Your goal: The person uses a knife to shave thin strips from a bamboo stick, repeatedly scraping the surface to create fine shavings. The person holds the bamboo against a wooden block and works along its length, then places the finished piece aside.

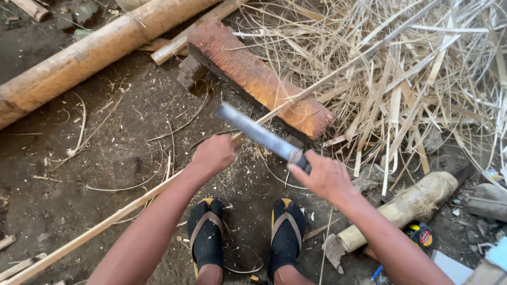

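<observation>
Right hand: the right hand (323, 177) is clenched around the handle of a long flat blade (257, 132), which slants up to the left.
Left hand: the left hand (213, 154) is closed on a thin bamboo strip (317, 87).
Strip: it runs from lower left, through the fist, under the blade and over the wooden block (253, 76).
Ground: a pile of bamboo slivers (422, 79) lies on the right, a thick bamboo pole (90, 53) upper left.

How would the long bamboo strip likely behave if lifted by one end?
The bamboo strip looks long and thin, so it would probably bend and sag. It seems light. The left hand grips it with ease, while the right hand holds the blade.
</observation>
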### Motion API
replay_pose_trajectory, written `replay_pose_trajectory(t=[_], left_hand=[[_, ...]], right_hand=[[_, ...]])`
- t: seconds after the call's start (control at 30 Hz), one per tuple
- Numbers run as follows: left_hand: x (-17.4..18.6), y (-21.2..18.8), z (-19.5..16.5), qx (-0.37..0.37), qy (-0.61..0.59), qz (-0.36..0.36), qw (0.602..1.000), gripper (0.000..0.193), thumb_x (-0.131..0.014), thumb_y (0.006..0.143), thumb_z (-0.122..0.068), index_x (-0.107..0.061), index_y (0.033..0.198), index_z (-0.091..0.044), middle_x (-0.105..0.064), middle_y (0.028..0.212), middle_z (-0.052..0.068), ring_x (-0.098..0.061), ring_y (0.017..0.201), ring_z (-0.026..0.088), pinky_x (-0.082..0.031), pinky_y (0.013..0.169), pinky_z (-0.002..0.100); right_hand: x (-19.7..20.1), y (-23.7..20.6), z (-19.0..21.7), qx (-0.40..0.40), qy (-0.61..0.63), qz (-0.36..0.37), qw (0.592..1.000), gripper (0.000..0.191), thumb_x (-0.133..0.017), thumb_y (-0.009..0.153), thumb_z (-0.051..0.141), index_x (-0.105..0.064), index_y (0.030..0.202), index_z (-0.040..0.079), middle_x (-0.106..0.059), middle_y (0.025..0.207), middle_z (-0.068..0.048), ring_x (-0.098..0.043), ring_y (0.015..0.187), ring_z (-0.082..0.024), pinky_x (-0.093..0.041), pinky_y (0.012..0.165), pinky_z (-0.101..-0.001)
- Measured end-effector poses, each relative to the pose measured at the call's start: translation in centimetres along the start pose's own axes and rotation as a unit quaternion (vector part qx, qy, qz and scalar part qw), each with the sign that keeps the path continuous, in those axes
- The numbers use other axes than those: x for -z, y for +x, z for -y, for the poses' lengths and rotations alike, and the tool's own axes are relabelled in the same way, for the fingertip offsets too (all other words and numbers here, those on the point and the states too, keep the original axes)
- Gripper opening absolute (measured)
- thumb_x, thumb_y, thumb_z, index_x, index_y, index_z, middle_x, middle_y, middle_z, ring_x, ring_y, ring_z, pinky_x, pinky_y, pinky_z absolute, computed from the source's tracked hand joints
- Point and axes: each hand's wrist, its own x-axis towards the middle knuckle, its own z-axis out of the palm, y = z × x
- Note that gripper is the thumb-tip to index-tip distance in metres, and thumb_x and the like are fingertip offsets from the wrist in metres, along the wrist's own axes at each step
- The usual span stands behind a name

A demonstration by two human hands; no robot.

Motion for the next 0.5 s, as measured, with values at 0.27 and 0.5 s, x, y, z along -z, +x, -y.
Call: replay_pose_trajectory(t=[0.27,0.5], left_hand=[[1.2,-3.9,-0.2,0.035,0.086,0.017,0.996,0.05,-0.028,0.111,-0.042,-0.063,0.117,-0.007,-0.068,0.083,0.016,-0.067,0.066,0.025,-0.06,0.065,0.044],[-0.1,-10.3,9.3,0.062,0.107,-0.109,0.986,0.051,-0.04,0.104,-0.047,-0.07,0.096,-0.007,-0.072,0.075,0.02,-0.071,0.072,0.038,-0.056,0.071,0.053]], right_hand=[[0.2,-0.9,-0.2,0.004,-0.044,0.089,0.995,0.058,-0.048,0.096,0.067,-0.061,0.094,0.01,-0.065,0.069,-0.009,-0.07,0.062,-0.027,-0.057,0.054,-0.0406],[2.4,0.3,-3.2,-0.162,0.02,-0.104,0.981,0.065,-0.048,0.098,0.066,-0.066,0.098,0.003,-0.068,0.071,-0.018,-0.071,0.07,-0.034,-0.055,0.064,-0.0481]])
